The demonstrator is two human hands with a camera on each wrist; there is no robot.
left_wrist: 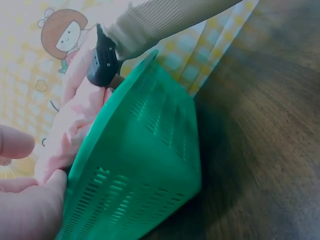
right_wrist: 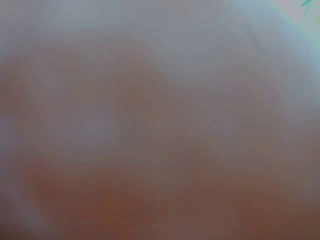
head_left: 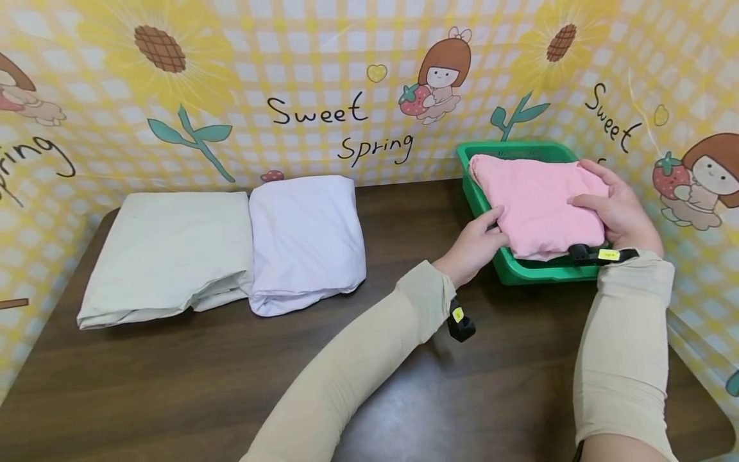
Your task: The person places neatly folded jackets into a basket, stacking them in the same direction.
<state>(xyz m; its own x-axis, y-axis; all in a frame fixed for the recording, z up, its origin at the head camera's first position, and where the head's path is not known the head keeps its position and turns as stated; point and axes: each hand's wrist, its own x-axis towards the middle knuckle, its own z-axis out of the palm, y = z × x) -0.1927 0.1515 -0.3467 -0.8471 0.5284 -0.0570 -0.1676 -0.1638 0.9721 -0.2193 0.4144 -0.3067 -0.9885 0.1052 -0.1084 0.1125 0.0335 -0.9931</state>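
A folded pink cloth point(head_left: 543, 202) lies in the mouth of a green plastic basket point(head_left: 508, 273), partly above its rim. My right hand point(head_left: 626, 212) grips the cloth's right edge, thumb on top and the other fingers partly hidden. At the left edge, my left hand point(head_left: 470, 250) holds the cloth between thumb and fingers beside the rim. In the left wrist view, the fingers point(left_wrist: 30, 210) meet the pink cloth point(left_wrist: 75, 120) just outside the slotted basket wall point(left_wrist: 145, 150). The right wrist view is a close blur that shows no clear object.
A folded white cloth point(head_left: 308, 244) lies left of centre on the dark wooden table point(head_left: 404, 385). Beside it, further left, is a larger folded pale grey-green cloth point(head_left: 173, 250). A printed yellow-checked backdrop point(head_left: 323, 58) stands behind the table and along its sides, close to the basket.
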